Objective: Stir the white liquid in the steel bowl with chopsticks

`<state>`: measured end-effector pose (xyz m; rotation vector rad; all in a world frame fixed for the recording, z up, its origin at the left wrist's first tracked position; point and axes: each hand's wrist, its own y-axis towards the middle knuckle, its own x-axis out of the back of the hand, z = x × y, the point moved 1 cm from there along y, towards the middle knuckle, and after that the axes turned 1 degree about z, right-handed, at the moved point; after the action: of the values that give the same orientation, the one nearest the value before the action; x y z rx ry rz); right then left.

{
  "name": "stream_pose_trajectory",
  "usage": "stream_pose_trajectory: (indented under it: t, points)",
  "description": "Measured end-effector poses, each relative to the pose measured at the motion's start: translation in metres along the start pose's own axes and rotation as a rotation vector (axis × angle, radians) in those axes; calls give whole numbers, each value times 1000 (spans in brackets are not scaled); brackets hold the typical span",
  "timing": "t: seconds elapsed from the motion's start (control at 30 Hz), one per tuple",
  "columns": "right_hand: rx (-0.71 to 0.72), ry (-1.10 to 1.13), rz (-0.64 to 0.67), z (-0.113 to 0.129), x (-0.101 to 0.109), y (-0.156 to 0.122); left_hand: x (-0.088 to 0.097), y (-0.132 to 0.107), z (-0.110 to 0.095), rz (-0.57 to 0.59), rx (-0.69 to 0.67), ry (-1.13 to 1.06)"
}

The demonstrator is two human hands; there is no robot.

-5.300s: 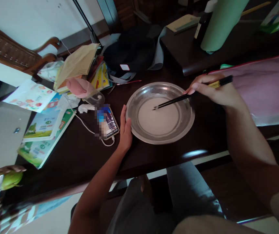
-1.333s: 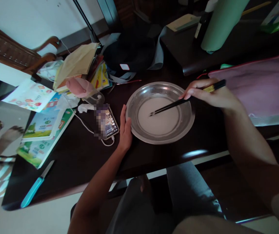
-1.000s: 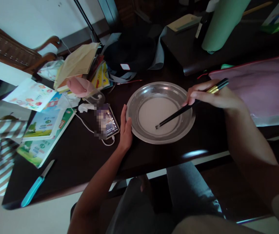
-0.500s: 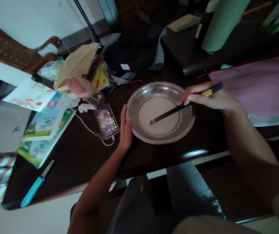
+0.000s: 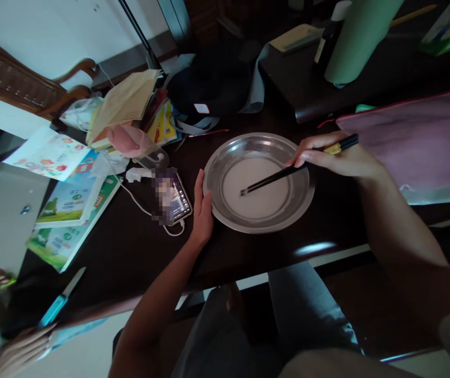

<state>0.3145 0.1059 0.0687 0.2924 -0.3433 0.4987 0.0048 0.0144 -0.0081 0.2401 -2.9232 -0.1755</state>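
Observation:
A wide, round metal basin [image 5: 263, 226] stands on the dark table in front of me, with a cloudy whitish liquid [image 5: 256, 205] in its bottom. My left hand [image 5: 202, 215] holds the basin at its left edge, thumb by the rim and fingers along the outside. Wrapped round a pair of black chopsticks [image 5: 269, 180] with gold bands, my right hand [image 5: 327, 155] is over the right rim. The chopsticks slant down to the left, their tips at the liquid; how deep they reach I cannot tell.
Left of the basin lies a phone [image 5: 178, 199] with a white cable. A blue-handled knife [image 5: 55, 307] lies near the table's left edge, with another person's blurred hand [image 5: 24, 346] beside it. Booklets [image 5: 70, 199], a black bag [image 5: 209, 84], a green cylinder [image 5: 356, 44] and a pink pouch [image 5: 417, 142] lie around.
The chopstick tips have shifted slightly left and up in the basin. Another person's hand and a green object have come in at the lower left; the knife has moved slightly. My left hand stays put.

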Motion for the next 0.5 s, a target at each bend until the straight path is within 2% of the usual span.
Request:
stream_pose_trajectory:
  t: [0.17, 0.23, 0.37, 0.4, 0.43, 0.5]
  points:
    - [6, -8, -274, -4, 12, -2, 2, 0, 1, 8, -4, 4]
    - [11, 39, -242, -3, 14, -3, 2, 0, 2, 2, -6, 9]
    - [-9, 46, 8, 0, 4, -1, 0, 0, -2, -2, -11, 28]
    - [-4, 38, 38, 0, 2, 0, 0, 0, -3, 0, -12, 33]
    - [7, 23, 28, 0, 2, 0, -1, 0, -4, 2, -13, 37]
    - [17, -34, -75, -3, 5, 1, -2, 0, -4, 5, -15, 46]
